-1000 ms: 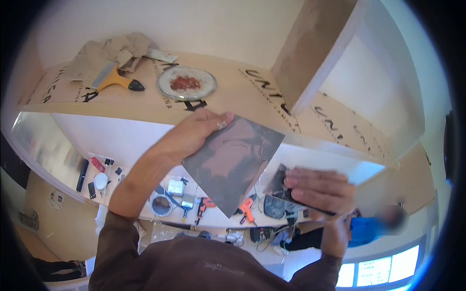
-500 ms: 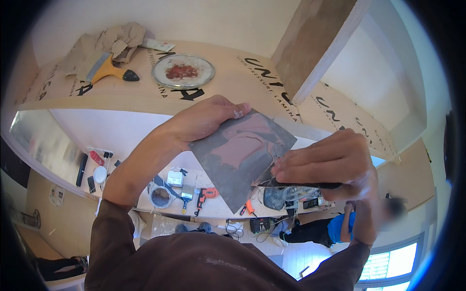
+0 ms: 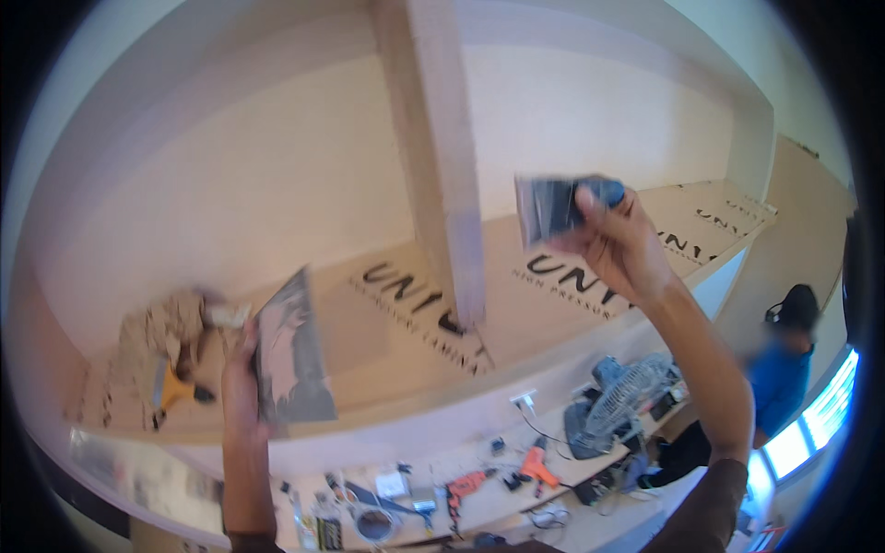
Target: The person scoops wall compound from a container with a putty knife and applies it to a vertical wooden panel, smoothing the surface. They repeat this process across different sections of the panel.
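Note:
My left hand [image 3: 241, 378] is closed on the edge of a flat grey putty board [image 3: 323, 392], tilted upright above the shelf's front edge. Pink putty [image 3: 284, 348] is smeared over its face. Raised in front of the upright post, my right hand [image 3: 619, 238] grips a putty knife [image 3: 551, 205] with a wide blade; pinkish putty shows along the blade's end. The knife is slightly blurred, and whether its edge touches anything I cannot tell. Left of my left hand, a yellow-handled scraper [image 3: 173, 387] lies on the shelf beside crumpled brown paper [image 3: 166, 324].
A wooden post [image 3: 444, 157] divides the shelf, which has a printed brown covering [image 3: 396, 355]. On the lower counter are a fan [image 3: 631, 405], a red power tool [image 3: 467, 488], an orange one [image 3: 536, 468], a brush [image 3: 424, 502] and a tub [image 3: 373, 527]. Another person [image 3: 782, 369] is at right.
My hands have moved apart: the board went left and turned steeper, while the putty knife left the board and rose. The view has shifted toward the post, and the round lid no longer shows.

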Tool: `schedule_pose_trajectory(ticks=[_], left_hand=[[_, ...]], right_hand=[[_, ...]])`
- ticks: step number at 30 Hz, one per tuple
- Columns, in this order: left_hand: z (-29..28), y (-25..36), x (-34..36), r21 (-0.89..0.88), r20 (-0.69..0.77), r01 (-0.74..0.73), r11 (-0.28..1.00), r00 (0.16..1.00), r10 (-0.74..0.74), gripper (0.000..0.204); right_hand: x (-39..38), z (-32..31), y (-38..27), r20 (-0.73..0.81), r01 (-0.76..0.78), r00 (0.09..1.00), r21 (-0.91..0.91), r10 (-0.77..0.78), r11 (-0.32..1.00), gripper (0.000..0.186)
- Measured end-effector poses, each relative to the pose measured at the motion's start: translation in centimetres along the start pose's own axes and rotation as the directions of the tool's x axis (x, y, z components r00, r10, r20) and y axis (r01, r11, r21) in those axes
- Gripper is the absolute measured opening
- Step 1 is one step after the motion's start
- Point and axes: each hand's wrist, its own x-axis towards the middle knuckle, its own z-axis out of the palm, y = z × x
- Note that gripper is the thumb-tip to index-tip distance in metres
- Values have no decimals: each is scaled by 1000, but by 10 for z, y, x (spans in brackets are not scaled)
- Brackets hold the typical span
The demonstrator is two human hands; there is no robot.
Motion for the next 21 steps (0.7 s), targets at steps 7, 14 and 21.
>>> schedule_pose_trajectory(ticks=[7, 14, 21], left_hand=[[-6, -21, -13, 383, -334, -105, 918, 910, 244, 54], [-17, -21, -9, 446, -580, 47, 894, 775, 249, 37], [1, -10, -19, 480, -536, 264, 836, 843, 41, 37]], right_hand=[[152, -81, 69, -170, 208, 958, -138, -230, 968, 28], [223, -74, 112, -76, 411, 861, -477, -502, 777, 21], [246, -82, 111, -13, 371, 899, -510, -439, 776, 21]])
